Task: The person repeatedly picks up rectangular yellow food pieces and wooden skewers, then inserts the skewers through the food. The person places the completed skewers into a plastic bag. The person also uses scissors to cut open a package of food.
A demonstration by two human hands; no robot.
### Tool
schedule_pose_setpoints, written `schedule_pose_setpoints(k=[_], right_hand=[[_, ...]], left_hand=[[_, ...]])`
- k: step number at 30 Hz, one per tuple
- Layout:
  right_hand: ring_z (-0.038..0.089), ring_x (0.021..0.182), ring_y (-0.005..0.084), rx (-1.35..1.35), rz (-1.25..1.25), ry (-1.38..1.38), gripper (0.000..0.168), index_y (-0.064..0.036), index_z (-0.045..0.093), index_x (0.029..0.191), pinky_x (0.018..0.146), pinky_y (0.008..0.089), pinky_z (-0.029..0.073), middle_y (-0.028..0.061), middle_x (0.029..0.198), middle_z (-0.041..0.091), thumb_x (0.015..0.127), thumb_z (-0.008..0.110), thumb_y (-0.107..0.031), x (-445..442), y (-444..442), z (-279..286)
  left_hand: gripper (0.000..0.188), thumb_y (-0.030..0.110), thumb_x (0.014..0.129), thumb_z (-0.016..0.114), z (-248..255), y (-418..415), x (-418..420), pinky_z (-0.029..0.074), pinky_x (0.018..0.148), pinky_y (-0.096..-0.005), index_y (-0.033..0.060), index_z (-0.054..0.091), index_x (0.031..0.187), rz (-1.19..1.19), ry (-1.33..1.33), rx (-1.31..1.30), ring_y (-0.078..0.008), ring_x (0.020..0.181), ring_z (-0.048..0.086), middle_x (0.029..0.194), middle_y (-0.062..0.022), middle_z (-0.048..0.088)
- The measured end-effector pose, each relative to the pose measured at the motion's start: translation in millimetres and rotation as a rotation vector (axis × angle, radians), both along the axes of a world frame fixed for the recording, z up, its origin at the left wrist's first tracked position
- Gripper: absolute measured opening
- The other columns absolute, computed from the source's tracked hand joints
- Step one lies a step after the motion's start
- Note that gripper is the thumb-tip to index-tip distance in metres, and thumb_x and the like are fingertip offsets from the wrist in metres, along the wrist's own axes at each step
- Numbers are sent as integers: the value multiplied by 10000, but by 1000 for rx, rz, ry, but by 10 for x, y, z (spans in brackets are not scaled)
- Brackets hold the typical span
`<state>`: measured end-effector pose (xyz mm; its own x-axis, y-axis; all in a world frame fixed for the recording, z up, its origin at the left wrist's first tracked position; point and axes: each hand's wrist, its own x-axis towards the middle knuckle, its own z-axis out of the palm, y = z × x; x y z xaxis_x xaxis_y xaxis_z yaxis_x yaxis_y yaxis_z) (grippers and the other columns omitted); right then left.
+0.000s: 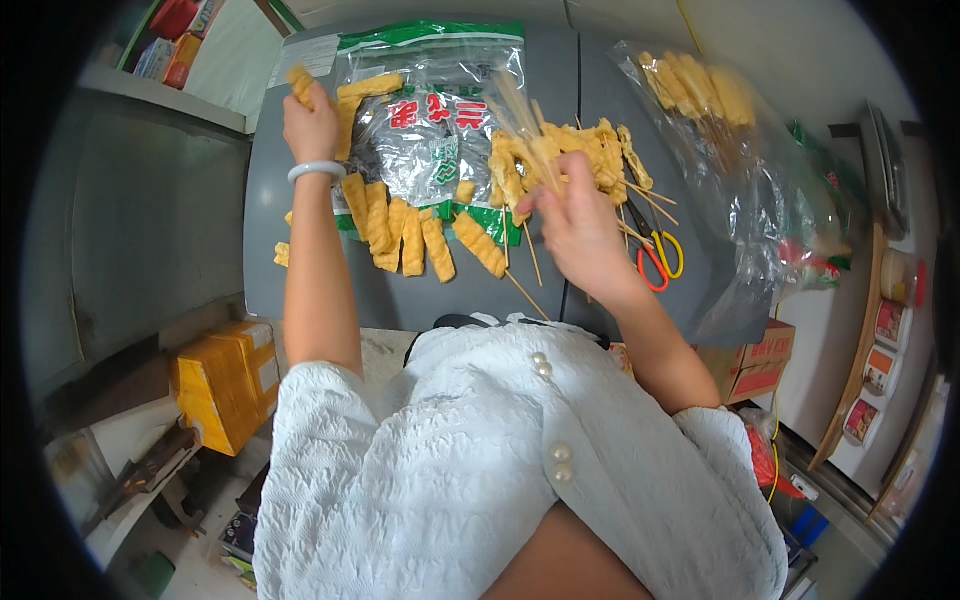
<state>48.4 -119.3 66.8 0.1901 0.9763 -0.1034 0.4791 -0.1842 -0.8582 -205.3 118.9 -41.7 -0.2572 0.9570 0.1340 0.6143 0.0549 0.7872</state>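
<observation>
My left hand (pixel 310 124), at the table's back left, is closed around a yellow fried tofu strip (pixel 300 81). A blurred bundle of wooden skewers (pixel 525 112) is held in my right hand (pixel 577 221), over a pile of skewered tofu pieces (pixel 592 154). Loose tofu strips (pixel 412 241) lie in a row along the near edge of a printed clear plastic bag (pixel 409 150). One skewered strip (pixel 480 244) lies nearer me, its stick pointing towards me. Scissors with red and yellow handles (pixel 660 259) lie right of the pile, their blades partly hidden.
A clear plastic bag of skewered tofu (pixel 697 82) lies at the right of the grey table (pixel 480 300). A yellow box (pixel 225 386) stands on the left below table height, and a cardboard carton (pixel 757 364) on the right. Tubs (pixel 877 371) sit on a shelf at far right.
</observation>
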Motion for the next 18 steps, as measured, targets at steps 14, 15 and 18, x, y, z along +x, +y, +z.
schedule_pose_setpoints(k=[14,15,18], right_hand=[[632,633,334,-68,-64,131,118,11,487,900,594,408,480,174,720,628,847,573,-49,-316,119,103],[630,635,347,-45,-58,100,123,14,486,895,596,414,478,181,722,627,842,578,-50,-307,115,66],[623,669,382,-55,-75,101,124,21,479,898,613,426,474,203,748,623,840,570,-40,-324,114,45]], left_hand=[[266,307,1014,394,552,-792,963,378,633,-269,50,441,964,-267,-2009,-380,-124,665,409,781,-34,433],[276,317,1016,386,561,-801,993,377,632,-268,52,440,959,-249,-1979,-362,-125,665,409,782,-34,433],[306,369,1017,362,582,-887,1094,380,590,-282,68,414,994,-217,-1784,-286,-132,644,412,798,-50,453]])
